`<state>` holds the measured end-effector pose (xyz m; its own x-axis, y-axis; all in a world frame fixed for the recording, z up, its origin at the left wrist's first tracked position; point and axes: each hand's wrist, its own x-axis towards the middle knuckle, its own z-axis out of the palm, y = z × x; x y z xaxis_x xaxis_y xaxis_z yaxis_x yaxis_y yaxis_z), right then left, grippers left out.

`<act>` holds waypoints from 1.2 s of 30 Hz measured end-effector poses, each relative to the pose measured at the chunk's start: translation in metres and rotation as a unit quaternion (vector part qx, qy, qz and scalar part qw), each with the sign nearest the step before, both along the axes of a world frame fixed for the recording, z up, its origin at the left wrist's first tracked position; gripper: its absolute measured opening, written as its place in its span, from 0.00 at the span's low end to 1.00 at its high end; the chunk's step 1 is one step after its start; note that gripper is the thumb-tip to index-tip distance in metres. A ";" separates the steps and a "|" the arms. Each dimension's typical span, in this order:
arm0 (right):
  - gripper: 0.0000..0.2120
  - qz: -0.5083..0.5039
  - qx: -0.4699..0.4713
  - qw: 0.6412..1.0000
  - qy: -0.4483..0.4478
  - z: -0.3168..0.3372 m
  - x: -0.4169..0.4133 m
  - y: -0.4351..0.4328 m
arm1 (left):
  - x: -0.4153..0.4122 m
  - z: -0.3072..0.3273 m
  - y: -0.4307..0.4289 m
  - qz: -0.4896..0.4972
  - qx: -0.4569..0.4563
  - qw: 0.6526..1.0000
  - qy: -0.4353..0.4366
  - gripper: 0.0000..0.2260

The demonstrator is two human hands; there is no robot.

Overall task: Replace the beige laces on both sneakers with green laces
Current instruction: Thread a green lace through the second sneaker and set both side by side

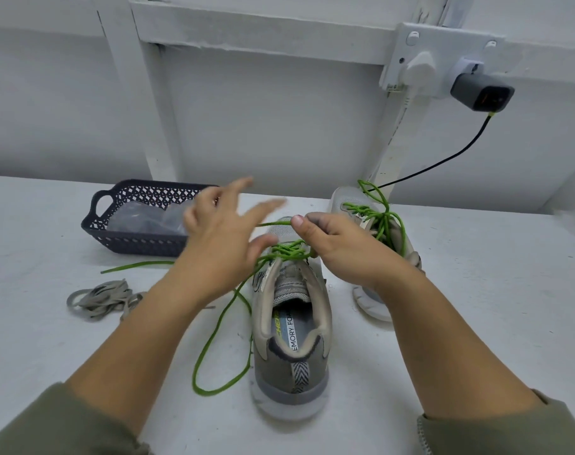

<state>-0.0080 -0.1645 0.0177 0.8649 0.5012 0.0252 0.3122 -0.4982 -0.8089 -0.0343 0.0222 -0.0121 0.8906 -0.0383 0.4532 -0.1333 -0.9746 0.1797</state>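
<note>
A grey mesh sneaker (292, 356) is standing heel-near on the white worktop (476, 290), with a round green lace (214, 339) looping off its left side. Flat beige laces (99, 298) are lying bunched further left. Over the sneaker's eyelets, the right hand (338, 244) is clamping its grip on the green lace, thumb against fingers. The left hand (220, 244) is hovering blurred, its grip apart and fingers spread straight.

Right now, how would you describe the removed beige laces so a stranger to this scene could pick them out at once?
Start at the white table and find the dark lattice basket at its left rear. In front of it, nearer the person, lies a loose tangle of beige laces. Unlike the green lace trailing beside it, they are flat, dull and threaded through no sneaker.
</note>
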 end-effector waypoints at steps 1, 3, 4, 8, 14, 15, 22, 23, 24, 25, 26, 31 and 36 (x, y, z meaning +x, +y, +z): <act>0.20 0.007 -0.001 1.000 -0.001 0.002 -0.002 0.002 | 0.001 -0.001 -0.004 -0.042 0.001 0.999 -0.013 0.11; 0.21 0.009 -0.002 1.000 -0.007 0.004 -0.003 0.002 | 0.003 -0.003 0.005 0.013 -0.021 0.999 -0.039 0.09; 0.22 0.003 -0.002 1.000 -0.010 0.005 -0.003 0.000 | 0.004 -0.003 0.014 0.094 -0.047 0.994 -0.025 0.08; 0.23 -0.025 0.004 1.000 0.001 0.005 0.002 -0.008 | 0.002 0.000 0.029 0.280 -0.047 0.957 0.054 0.13; 0.18 0.011 -0.019 1.000 -0.018 0.003 0.005 0.000 | -0.006 -0.002 -0.007 -0.060 -0.093 0.994 -0.004 0.09; 0.18 0.004 -0.021 1.000 -0.022 0.002 0.005 0.000 | -0.006 -0.003 -0.006 -0.050 -0.116 0.992 -0.010 0.08; 0.12 -0.022 -0.132 0.989 -0.064 -0.009 0.006 -0.005 | -0.010 -0.002 -0.007 -0.054 -0.228 0.969 0.078 0.08; 0.12 -0.030 -0.136 0.987 -0.076 -0.010 0.007 -0.005 | -0.012 -0.001 -0.008 -0.064 -0.277 0.956 0.077 0.07; 0.12 -0.039 -0.129 0.987 -0.084 -0.011 0.007 -0.006 | -0.013 0.000 -0.009 -0.070 -0.305 0.947 0.076 0.06; 0.12 -0.049 -0.111 0.989 -0.086 -0.011 0.008 -0.007 | -0.013 0.001 -0.011 -0.069 -0.311 0.945 0.076 0.04; 0.12 -0.059 -0.093 0.991 -0.081 -0.011 0.008 -0.009 | -0.014 0.001 -0.012 -0.066 -0.309 0.945 0.084 0.03; 0.18 -0.090 -0.140 0.986 -0.023 -0.005 -0.001 -0.014 | -0.010 0.002 -0.011 -0.050 -0.267 0.952 0.144 0.03; 0.20 -0.123 -0.227 0.966 -0.008 -0.007 -0.016 -0.004 | 0.000 0.007 -0.012 -0.060 -0.155 0.967 0.191 0.07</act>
